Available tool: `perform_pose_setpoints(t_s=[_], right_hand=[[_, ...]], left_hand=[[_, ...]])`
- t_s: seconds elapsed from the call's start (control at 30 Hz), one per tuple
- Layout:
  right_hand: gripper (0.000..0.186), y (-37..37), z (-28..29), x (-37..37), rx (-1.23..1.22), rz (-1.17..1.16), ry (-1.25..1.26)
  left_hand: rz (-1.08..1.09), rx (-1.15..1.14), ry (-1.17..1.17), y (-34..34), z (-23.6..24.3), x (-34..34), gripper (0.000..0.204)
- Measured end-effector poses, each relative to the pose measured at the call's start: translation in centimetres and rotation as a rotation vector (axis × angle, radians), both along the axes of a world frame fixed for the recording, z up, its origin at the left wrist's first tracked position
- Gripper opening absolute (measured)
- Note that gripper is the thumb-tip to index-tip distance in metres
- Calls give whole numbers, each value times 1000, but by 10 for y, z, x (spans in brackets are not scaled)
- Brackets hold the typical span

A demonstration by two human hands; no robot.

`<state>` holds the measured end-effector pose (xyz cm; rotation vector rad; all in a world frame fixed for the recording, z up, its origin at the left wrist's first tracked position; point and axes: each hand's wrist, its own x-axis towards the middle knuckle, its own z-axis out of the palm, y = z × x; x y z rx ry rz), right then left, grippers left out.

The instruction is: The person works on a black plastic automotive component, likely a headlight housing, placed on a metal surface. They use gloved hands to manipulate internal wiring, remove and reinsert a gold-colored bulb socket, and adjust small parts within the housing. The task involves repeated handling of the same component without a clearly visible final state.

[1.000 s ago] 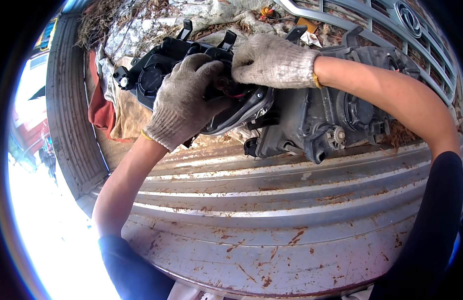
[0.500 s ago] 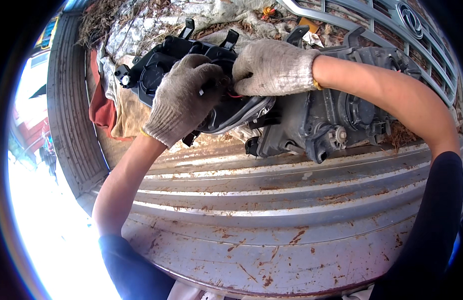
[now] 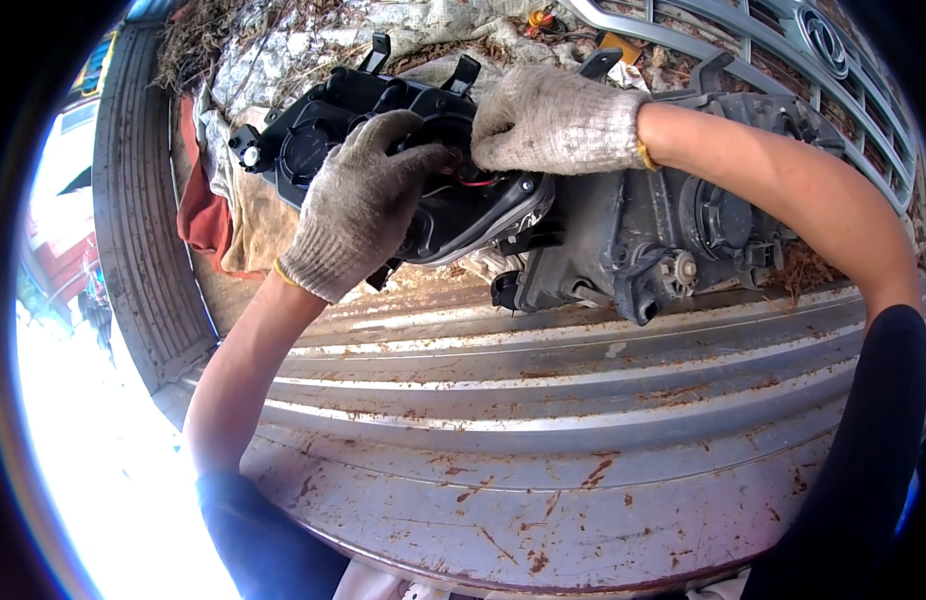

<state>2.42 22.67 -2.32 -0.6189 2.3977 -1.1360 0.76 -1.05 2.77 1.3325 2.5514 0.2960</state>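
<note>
A black car headlight (image 3: 305, 152) lies back side up, with round covers, brackets and a clear lens edge toward me. Over its middle, my left hand (image 3: 365, 195), in a grey knit glove, is closed with thumb and fingertips together at a round opening. My right hand (image 3: 553, 120), gloved the same way, is curled shut at that opening's right side. What either hand's fingertips hold is hidden. A short red wire (image 3: 475, 184) shows just below the right hand's fingers. Touching distance to the right, a dusty second headlight (image 3: 583, 235) lies partly under my right forearm.
The headlights rest on a rusty, ridged metal truck bed (image 3: 543, 400). A silver car grille (image 3: 763, 50) leans at the far right. Crumpled whitish sheeting (image 3: 313, 50) with dry plant litter lies behind. A red cloth (image 3: 203, 225) sits left, beside the metal side wall (image 3: 143, 200).
My right hand has shifted slightly up and right, uncovering more of the red wire. My left hand's fingers have moved a little, staying at the opening. The headlights have hardly moved.
</note>
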Motion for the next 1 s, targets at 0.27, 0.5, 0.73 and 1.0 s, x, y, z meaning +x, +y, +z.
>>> perform_pose_setpoints(t_s=[0.27,0.5,0.73,1.0], right_hand=[[27,-2,-6,0,-20,-11,22],[28,-3,-4,2,-4,-27,59],[28,-1,0,1,-31,-32,0],[29,-1,-1,1,-38,-81,-26]], left_hand=[[-23,76,3,-2,-2,-1,26],[-28,-61,54,1,1,0,32],[-32,-41,50,1,-1,-2,29],[-76,-61,68,-6,-4,-1,37]])
